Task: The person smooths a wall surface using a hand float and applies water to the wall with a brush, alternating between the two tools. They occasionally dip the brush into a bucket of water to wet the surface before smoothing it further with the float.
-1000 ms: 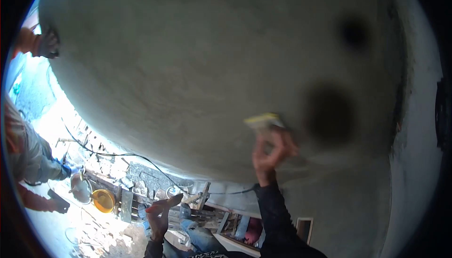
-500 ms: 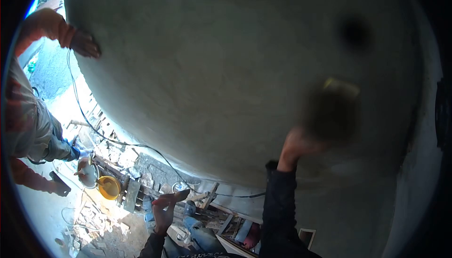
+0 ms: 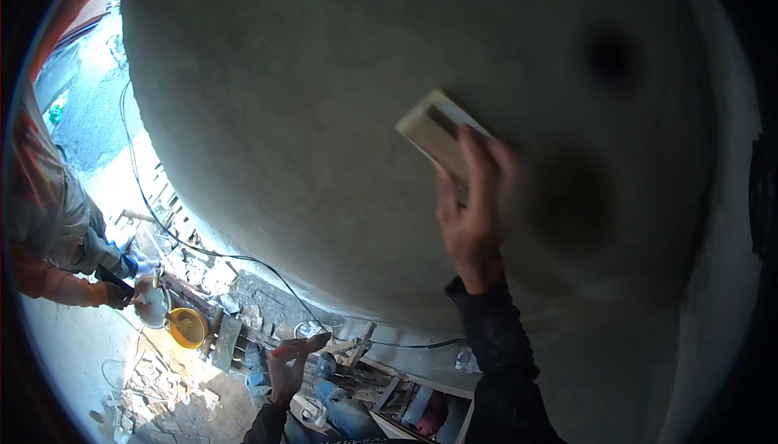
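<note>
My right hand (image 3: 476, 213) is closed around a rectangular plastering float (image 3: 429, 132), with its flat side towards the grey plastered wall (image 3: 284, 120). The float is tilted, and the fingers hide part of its grip. Lower down, my left hand (image 3: 285, 371) hangs in front of my body, away from the wall. Its fingers are partly stretched out and it appears to hold nothing, though the fingertips are dark.
At the left a co-worker in orange sleeves (image 3: 61, 278) bends a hand over a grey basin (image 3: 152, 302). Beside it stands a yellow bucket (image 3: 188, 328). A black cable (image 3: 194, 243) runs along the wall's foot. Rubble (image 3: 162, 371) and planks (image 3: 381, 379) cover the ground.
My right hand has swept left and slightly up across the wall with the float. The co-worker's upper hand has left the wall, and the lower hand has moved to the basin.
</note>
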{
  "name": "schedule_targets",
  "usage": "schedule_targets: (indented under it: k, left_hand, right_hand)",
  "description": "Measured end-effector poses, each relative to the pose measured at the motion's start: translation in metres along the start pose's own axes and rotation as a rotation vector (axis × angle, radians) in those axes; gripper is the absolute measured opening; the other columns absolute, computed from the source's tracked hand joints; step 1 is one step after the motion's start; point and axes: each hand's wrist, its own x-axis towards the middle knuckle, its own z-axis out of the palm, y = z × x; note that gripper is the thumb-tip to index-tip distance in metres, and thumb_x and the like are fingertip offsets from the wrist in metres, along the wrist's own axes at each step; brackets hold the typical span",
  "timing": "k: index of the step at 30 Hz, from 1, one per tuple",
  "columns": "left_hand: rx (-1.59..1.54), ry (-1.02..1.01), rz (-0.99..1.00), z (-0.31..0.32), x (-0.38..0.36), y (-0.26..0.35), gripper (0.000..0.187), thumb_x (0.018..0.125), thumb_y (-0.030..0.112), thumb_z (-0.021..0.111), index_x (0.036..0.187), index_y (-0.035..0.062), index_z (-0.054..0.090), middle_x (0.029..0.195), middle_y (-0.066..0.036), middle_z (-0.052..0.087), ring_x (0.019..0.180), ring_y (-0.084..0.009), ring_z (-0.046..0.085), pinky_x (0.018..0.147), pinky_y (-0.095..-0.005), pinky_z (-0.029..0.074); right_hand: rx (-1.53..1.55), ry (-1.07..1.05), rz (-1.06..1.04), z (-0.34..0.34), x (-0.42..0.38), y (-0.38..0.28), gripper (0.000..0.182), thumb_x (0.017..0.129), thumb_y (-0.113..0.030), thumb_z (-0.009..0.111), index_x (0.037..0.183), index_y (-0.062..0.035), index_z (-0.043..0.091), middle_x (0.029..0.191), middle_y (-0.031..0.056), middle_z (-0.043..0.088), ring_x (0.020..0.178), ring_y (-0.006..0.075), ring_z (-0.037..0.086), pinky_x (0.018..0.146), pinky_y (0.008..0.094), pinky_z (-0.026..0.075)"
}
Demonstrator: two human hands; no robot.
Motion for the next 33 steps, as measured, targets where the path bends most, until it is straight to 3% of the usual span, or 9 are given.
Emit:
schedule_targets:
  k: [5,8,12,16,19,22,26,29,33]
  left_hand:
    - [0.038,0.032,0.029,-0.015,-0.001,0.013,0.004,0.087,-0.002,0.071,0.091,-0.0009,0.069,0.101,-0.009,0.074,0.090,-0.0189,0.073,0.078,-0.0289,0.056]
    - [-0.094,0.017,-0.002,-0.002,0.010,0.010,0.010,0.086,-0.002,0.072,0.095,0.0014,0.072,0.102,-0.011,0.074,0.097,-0.0227,0.071,0.085,-0.0334,0.055]
    - [-0.069,-0.147,0.319,0.012,0.075,0.082,0.017,0.088,0.002,0.073,0.104,0.0044,0.068,0.107,-0.012,0.073,0.097,-0.0262,0.073,0.083,-0.0351,0.058]
    - [-0.111,-0.323,0.694,0.012,0.178,0.208,0.023,0.084,0.002,0.073,0.106,0.0086,0.069,0.109,-0.007,0.073,0.092,-0.0250,0.073,0.079,-0.0361,0.058]
    - [-0.152,0.007,1.036,-0.005,0.247,0.275,0.019,0.088,0.001,0.070,0.106,0.0054,0.067,0.106,-0.007,0.073,0.091,-0.0218,0.073,0.079,-0.0322,0.058]
    - [-0.761,0.160,0.837,-0.035,0.251,0.279,0.021,0.092,-0.005,0.065,0.111,0.0016,0.060,0.113,-0.013,0.069,0.106,-0.0202,0.067,0.092,-0.0320,0.056]
    - [-0.558,0.578,0.461,-0.051,0.206,0.162,0.020,0.096,0.010,0.066,0.107,0.0012,0.053,0.107,-0.011,0.056,0.100,-0.0216,0.063,0.085,-0.0397,0.063]
    - [-0.368,0.441,0.134,-0.056,0.129,0.064,0.016,0.097,0.010,0.066,0.108,-0.0012,0.060,0.107,-0.013,0.065,0.100,-0.0201,0.063,0.088,-0.0335,0.055]
    - [-0.504,0.412,-0.187,-0.024,0.034,0.000,0.015,0.095,0.007,0.067,0.106,-0.0018,0.063,0.101,-0.008,0.068,0.095,-0.0148,0.065,0.085,-0.0301,0.053]
  right_hand:
    - [0.078,0.704,0.271,-0.035,0.077,0.045,0.030,0.092,-0.026,0.073,0.118,-0.0114,0.067,0.119,0.0070,0.061,0.111,0.0277,0.056,0.093,0.0436,0.037]
    - [-0.021,0.466,0.046,-0.018,0.095,-0.002,0.034,0.090,-0.028,0.074,0.121,-0.0161,0.068,0.119,0.0045,0.061,0.111,0.0281,0.054,0.094,0.0449,0.035]
    - [-0.034,-0.110,-0.095,0.029,-0.069,0.008,0.049,0.083,-0.030,0.077,0.131,-0.0265,0.065,0.122,-0.0026,0.059,0.111,0.0234,0.049,0.096,0.0467,0.029]
    - [-0.151,0.198,0.157,0.003,-0.155,0.069,0.042,0.091,-0.023,0.073,0.128,-0.0064,0.061,0.123,0.0149,0.058,0.115,0.0322,0.053,0.096,0.0500,0.035]
    - [-0.141,0.515,0.245,-0.009,-0.067,0.065,0.040,0.093,-0.016,0.071,0.129,-0.0029,0.058,0.120,0.0164,0.061,0.115,0.0337,0.055,0.097,0.0462,0.042]
    - [-0.013,0.595,0.170,0.000,0.037,0.025,0.040,0.089,-0.018,0.077,0.125,-0.0066,0.062,0.124,0.0145,0.057,0.111,0.0330,0.055,0.096,0.0475,0.041]
    - [0.043,-0.086,-0.133,0.059,0.003,-0.076,0.043,0.086,-0.024,0.077,0.128,-0.0195,0.064,0.123,0.0067,0.058,0.109,0.0251,0.052,0.095,0.0479,0.031]
    - [0.022,0.069,0.007,0.064,-0.084,-0.040,0.048,0.087,-0.026,0.076,0.132,-0.0207,0.062,0.123,0.0030,0.058,0.109,0.0243,0.050,0.095,0.0490,0.029]
    - [0.097,0.357,0.213,0.089,-0.031,-0.070,0.051,0.087,-0.028,0.076,0.133,-0.0170,0.060,0.124,0.0018,0.058,0.111,0.0248,0.050,0.095,0.0463,0.030]
